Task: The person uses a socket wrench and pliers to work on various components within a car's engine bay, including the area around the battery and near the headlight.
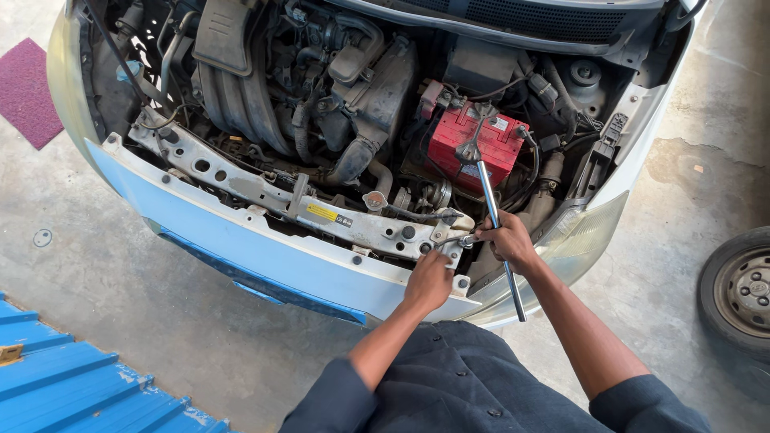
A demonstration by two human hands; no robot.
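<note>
Our right hand (507,240) grips the long chrome wrench (496,228) tightly; our left hand (427,281) presses, fingers curled, on the white radiator support (265,196).

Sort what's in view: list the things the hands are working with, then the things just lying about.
In hand:
- right hand gripping the long metal wrench
- left hand on the front support panel near the bracket

Lying about:
- red battery, under the wrench's far end
- wheel on the floor, at right
- maroon mat
- blue sheet
</note>
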